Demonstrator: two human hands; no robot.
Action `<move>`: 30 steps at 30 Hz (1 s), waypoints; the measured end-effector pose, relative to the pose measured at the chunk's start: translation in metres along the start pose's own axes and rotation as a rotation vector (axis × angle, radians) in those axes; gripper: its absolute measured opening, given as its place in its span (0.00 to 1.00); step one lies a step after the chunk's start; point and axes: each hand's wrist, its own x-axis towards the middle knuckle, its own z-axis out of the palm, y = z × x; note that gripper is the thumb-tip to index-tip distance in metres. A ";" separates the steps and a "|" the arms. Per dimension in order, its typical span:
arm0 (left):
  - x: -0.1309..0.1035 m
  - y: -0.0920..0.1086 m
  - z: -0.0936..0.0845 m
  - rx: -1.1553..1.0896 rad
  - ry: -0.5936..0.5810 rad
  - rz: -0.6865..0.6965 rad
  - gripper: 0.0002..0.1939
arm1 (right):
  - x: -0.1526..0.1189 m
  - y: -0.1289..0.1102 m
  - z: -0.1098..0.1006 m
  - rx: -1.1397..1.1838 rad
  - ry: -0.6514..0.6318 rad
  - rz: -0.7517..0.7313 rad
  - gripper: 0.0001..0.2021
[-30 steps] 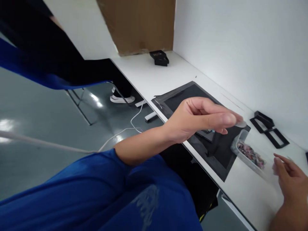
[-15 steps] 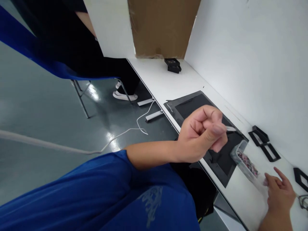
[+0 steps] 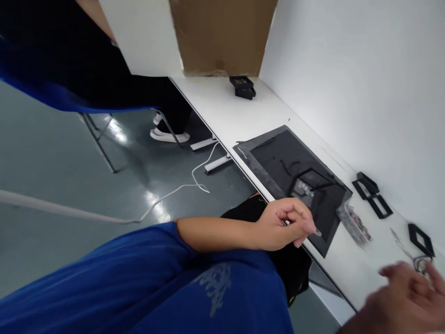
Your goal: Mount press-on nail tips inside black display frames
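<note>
My left hand (image 3: 287,223) is closed in a pinch beside the table's front edge. A small pale, see-through piece (image 3: 317,233) sticks out from between thumb and fingers; its kind I cannot make out. Just beyond lies a dark mat (image 3: 274,160), with a black angular frame (image 3: 314,172) holding small pale bits (image 3: 303,188) on it. A clear plastic box (image 3: 351,227) with small mixed pink and dark pieces stands at the mat's right corner. At the lower right, my right hand (image 3: 406,297) is apart from the box, its fingers smeared by motion.
Black frames (image 3: 380,206) lie along the white wall, with another black frame (image 3: 421,240) and a cable (image 3: 420,263) farther right. Black boxes (image 3: 243,88) are stacked by the brown board (image 3: 222,37). A seated person's shoe (image 3: 169,136) and a white cord (image 3: 194,178) are on the floor.
My left hand has lowered toward the table's front edge, uncovering the black frame on the mat. My right hand has left the clear box and moved to the lower right. The view has shifted slightly.
</note>
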 end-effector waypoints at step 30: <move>-0.025 0.003 -0.028 0.220 0.061 -0.623 0.30 | -0.105 -0.059 0.071 0.296 -0.343 -0.513 0.20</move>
